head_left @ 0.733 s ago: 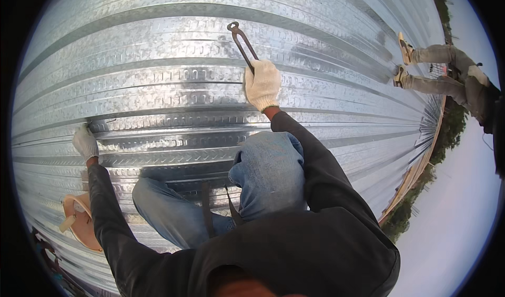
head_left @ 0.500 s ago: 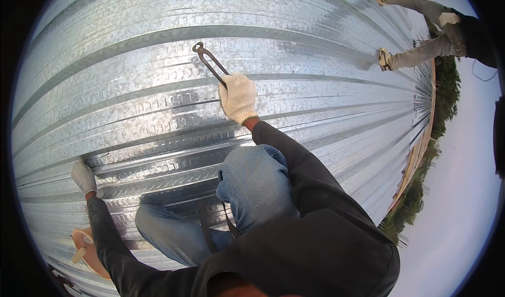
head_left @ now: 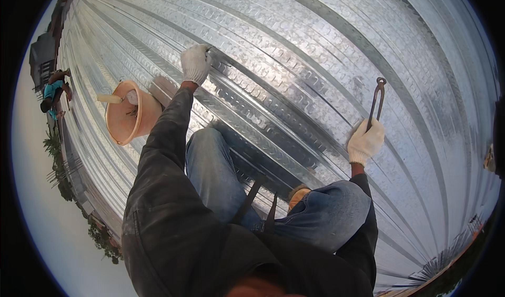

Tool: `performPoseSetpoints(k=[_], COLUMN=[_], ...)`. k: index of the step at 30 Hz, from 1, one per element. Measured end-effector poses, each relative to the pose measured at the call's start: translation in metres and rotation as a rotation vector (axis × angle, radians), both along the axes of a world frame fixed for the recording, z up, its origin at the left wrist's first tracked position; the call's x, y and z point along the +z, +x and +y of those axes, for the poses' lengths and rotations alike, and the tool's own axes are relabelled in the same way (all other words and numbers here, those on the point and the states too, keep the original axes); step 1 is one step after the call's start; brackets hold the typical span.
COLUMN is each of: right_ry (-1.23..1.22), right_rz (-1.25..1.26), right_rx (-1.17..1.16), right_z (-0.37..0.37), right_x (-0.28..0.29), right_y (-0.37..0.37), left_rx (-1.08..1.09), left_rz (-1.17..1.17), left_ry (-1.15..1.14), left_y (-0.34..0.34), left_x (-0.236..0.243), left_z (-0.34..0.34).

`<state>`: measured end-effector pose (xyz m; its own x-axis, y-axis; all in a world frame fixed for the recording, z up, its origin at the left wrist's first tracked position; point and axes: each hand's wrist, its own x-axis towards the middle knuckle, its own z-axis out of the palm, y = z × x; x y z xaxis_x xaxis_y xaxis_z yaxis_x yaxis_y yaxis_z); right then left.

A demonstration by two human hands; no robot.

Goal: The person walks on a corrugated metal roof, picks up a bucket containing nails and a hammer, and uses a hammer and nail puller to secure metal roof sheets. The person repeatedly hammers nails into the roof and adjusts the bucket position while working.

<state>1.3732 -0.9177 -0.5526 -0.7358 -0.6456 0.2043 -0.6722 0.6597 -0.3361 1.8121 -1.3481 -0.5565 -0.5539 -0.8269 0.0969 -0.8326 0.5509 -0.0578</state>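
White knit gloves cover both of my hands. My right hand point(head_left: 366, 141) is closed around the handles of dark metal pincers point(head_left: 378, 94), whose round jaws point away from me above the ribbed sheet. Over to the left, my left hand point(head_left: 195, 64) rests as a fist at a raised rib of the shiny galvanized metal decking point(head_left: 294, 44). Its fingertips are hidden, so anything in them cannot be made out. My bent knees, in blue jeans point(head_left: 210, 165), lie between my arms.
An orange-pink bucket point(head_left: 150, 115) stands left of my left forearm, with a whitish lump and small dark pieces inside. Another person point(head_left: 52, 92) in a teal top is crouched at the far left edge. Thin bars point(head_left: 447, 263) stick up along the lower right edge.
The view has swung left, bringing the whole bucket and a distant person into sight, while the standing person's legs at the right have mostly left it. The pincers stay in my right hand.
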Motion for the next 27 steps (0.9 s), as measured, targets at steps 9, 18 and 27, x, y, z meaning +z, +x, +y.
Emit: performPoseSetpoints(k=[9,18,27], right_ry=[-0.002,-0.041,-0.124], right_rz=[0.01,-0.056,-0.065], right_rx=[-0.009,-0.024,-0.029], right_z=[-0.004,0.0,-0.002], right_x=[0.005,0.012,0.015], right_y=[0.0,-0.003,-0.004], left_rx=[-0.064,-0.35,-0.332], left_rz=[-0.099,0.195,0.044], left_ry=[0.236,0.16,0.158], left_y=[-0.031,-0.018,-0.013], left_x=[0.03,-0.021,-0.019], left_z=[0.031,0.066,0.049])
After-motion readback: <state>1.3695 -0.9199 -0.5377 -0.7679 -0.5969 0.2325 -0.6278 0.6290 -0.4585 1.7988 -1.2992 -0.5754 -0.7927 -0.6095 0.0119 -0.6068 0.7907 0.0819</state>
